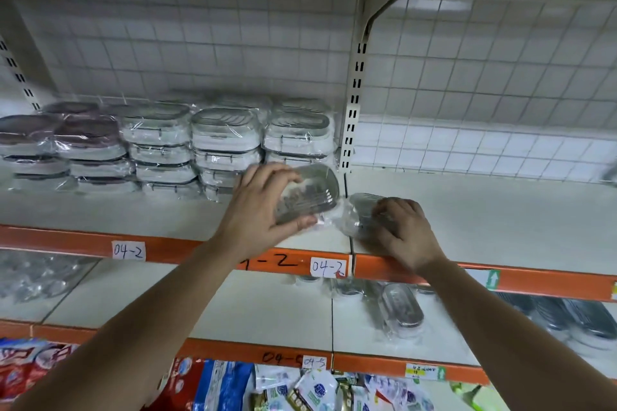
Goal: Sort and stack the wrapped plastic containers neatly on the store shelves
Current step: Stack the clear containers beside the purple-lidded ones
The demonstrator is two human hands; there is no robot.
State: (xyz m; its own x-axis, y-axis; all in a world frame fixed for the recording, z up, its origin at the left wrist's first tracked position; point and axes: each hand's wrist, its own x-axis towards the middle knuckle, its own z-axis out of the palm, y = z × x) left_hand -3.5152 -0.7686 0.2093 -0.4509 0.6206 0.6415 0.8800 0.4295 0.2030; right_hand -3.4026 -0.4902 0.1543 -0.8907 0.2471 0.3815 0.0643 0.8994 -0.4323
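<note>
Retail shop: orange-edged white metal shelving (83,240) bearing handwritten paper location labels (128,250); clear-wrapped plastic containers (223,130) stacked at 10 o'clock; colourful packeted goods (220,384) at 6 o'clock.

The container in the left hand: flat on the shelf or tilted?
Tilted. The left hand grips the container with its top turned toward the camera.

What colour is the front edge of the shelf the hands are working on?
Orange; the shelf edge shows best in the head view.
</note>
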